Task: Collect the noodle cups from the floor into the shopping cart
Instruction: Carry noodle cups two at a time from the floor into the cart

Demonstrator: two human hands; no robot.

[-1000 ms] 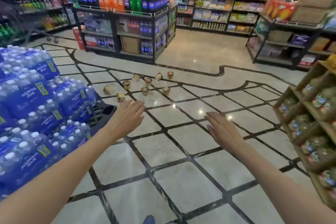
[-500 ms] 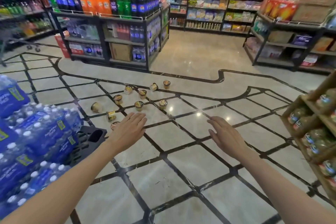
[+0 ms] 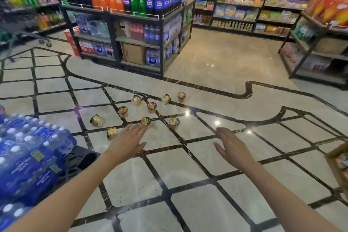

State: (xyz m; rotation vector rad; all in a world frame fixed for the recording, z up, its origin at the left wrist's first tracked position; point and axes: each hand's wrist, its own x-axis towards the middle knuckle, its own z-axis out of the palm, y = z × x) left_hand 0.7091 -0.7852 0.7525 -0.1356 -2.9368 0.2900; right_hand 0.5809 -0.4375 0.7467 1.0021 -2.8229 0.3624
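Grip: left hand [image 3: 128, 142] and right hand [image 3: 232, 149] both empty, fingers spread flat, palms down, held out above the floor [image 3: 188, 175]; nothing was grasped by either.

Item: noodle cups [image 3: 151, 107], nine counted, scattered on the tiles ahead of the hands. Several stood upright; at least three lay tipped on their sides.

Position relative to grip: nearest cup [image 3: 111, 132] lay on its side just left of the left hand's fingertips; another cup [image 3: 145, 120] sat just beyond them. The right hand was well apart from every cup.

Receptacle: shopping cart [image 3: 20, 30], blurred, stood at far left, well apart from the cups.

Handling note, as judgement: the step was the approach. Crouching close first, then closing around a cup's side wall, would likely serve best; tipped cups might roll if nudged.
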